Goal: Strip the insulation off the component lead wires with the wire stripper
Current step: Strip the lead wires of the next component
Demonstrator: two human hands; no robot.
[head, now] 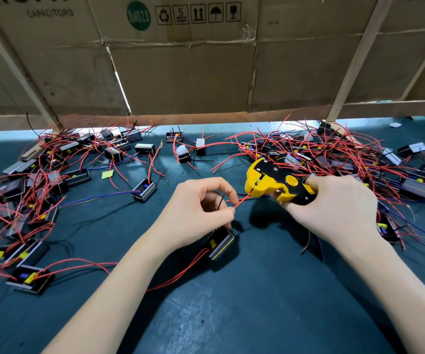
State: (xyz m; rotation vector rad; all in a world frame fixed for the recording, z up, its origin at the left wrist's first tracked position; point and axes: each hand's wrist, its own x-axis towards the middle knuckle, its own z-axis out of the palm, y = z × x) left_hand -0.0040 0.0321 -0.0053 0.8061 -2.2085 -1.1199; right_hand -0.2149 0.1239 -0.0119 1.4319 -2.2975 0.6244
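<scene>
Gripping wire stripper and red lead wire, both hands

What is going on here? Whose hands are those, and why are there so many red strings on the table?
No machine here: these are a person's two bare hands, and the single picture comes from a camera worn on the person's head, looking down at the work.

The right hand grips a yellow and black wire stripper, a tool that pulls the plastic coat off a wire. The left hand pinches a thin red wire and feeds its end into the tool's mouth. That wire seems to belong to the small black box-shaped part lying just below the left hand.

The "strings" are wires. Many more small black parts with red, blue and black wires lie in piles on the dark teal table mat. Brown cardboard boxes stand behind the table.
</scene>
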